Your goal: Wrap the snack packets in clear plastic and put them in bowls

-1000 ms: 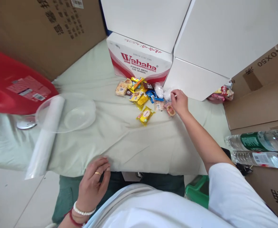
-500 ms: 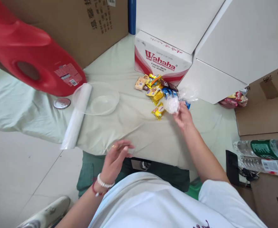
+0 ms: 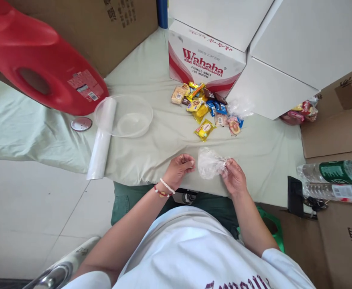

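A crumpled clear plastic bag hangs from my right hand, gathered at one end between thumb and fingers above the cloth's front part. My left hand is just left of the bag, apart from it, with fingers curled in and thumb against them; nothing shows in it. Beyond my hands lies a pile of small wrapped snacks. A yellow packet is nearest, with a pink packet and blue packets behind. More clear plastic lies at the pile's right.
A clear round bowl overlaps a plastic roll on the left. A round lid and a large red jug stand beyond it. The Wahaha box backs the snacks. Bottles and a phone are at right.
My right hand has come back from the snack pile toward me with the plastic bag, uncovering the pink packet. My left hand has moved right and forward, close to the bag.
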Tool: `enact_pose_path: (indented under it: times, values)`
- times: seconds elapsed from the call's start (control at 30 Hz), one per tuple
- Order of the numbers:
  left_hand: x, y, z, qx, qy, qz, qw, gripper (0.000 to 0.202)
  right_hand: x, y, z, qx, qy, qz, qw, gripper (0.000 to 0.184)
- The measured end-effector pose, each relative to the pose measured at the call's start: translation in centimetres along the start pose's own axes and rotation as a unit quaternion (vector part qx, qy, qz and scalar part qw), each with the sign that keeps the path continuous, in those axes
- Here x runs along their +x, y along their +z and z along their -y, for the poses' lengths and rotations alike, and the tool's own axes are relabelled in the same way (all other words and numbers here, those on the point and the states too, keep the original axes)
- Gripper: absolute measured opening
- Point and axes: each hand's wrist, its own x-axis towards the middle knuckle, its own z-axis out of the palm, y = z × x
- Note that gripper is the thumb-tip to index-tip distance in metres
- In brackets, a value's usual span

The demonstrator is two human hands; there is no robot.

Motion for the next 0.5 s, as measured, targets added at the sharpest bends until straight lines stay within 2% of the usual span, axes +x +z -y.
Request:
enact_pose_path:
  times: [0.13,0.23,0.33,0.4,0.5]
  values:
    - [-1.3,-0.6,-0.8,-0.038,-0.026,0.013,0.999,0.046,-0.7,0.4,-0.3,0.012,0.002,0.031,0.999,0.027]
    - [-2.2,0.3,-0.2,-0.095,-0.098,0.086,0.987,0.056,-1.3,1.6,-1.0,0.034,0.012,0.074,0.997,0.027]
    - [-2.6,1.8,0.7,-0.124,-0.154,0.172,0.965,0.056,-1.5,2.5,-1.4,0.025,0.003,0.08,0.996,0.027]
    - [-2.5,2.5,1.0,-0.12,-0.141,0.187,0.965,0.054,-1.2,2.4,-1.2,-0.022,-0.017,0.062,0.998,0.027]
    - [-2.0,3.0,1.1,-0.113,-0.064,0.136,0.982,0.052,-0.9,1.4,-0.6,-0.05,-0.017,0.045,0.998,0.034]
